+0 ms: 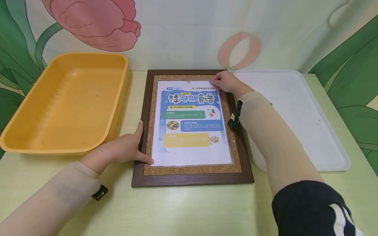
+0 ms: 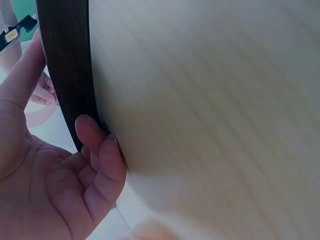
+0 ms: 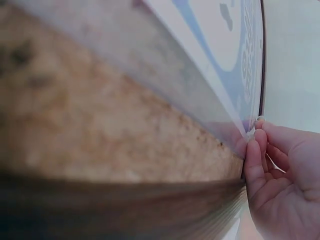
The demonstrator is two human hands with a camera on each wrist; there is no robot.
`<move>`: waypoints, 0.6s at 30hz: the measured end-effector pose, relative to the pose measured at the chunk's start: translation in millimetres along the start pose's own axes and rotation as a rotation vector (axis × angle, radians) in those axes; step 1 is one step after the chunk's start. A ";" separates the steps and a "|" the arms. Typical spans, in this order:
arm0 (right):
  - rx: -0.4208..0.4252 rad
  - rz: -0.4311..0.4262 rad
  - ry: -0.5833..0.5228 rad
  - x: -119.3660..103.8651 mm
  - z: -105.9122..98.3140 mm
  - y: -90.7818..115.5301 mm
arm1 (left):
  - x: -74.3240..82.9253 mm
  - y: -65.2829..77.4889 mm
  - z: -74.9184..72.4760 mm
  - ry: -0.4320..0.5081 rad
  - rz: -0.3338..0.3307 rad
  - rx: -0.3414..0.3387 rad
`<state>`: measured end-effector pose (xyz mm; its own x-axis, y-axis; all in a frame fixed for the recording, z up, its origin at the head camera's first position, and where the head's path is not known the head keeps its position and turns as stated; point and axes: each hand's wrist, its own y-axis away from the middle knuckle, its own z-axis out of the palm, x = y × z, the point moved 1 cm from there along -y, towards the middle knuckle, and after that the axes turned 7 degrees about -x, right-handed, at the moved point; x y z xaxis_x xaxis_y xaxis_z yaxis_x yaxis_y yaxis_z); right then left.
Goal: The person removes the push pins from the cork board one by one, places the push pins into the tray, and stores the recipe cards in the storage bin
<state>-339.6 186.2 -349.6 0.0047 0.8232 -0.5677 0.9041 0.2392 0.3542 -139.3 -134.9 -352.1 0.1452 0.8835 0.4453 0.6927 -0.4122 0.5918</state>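
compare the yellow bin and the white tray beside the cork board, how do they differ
The yellow bin lies left of the cork board; the white tray lies right of it. The yellow bin has tall, sloping walls, while the white tray is shallow with a low rim. The yellow bin shows small dark specks inside; the white tray looks nearly spotless. Both are rounded rectangles holding nothing.

Corkboard between tub left, tray right
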 end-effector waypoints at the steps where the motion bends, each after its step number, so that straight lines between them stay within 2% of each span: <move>1: 0.000 0.006 -0.004 0.2 0.0 0.0 | -0.2 -0.4 0.1 -0.001 -0.001 -0.001; 5: 0.026 0.028 -0.041 0.2 1.4 -1.0 | -1.8 -1.7 0.8 0.002 -0.005 0.000; 9: 0.047 0.009 -0.066 0.9 4.4 -3.3 | -3.8 -3.6 2.2 0.000 -0.007 0.003; 18: 0.061 -0.024 -0.019 0.0 7.3 -4.1 | -4.7 -4.7 2.2 0.000 -0.003 0.005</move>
<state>-340.2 181.4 -356.5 -0.0094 0.8076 -0.5897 0.9283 0.2263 0.2952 -141.6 -136.6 -358.5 0.1431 0.8849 0.4432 0.6968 -0.4081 0.5899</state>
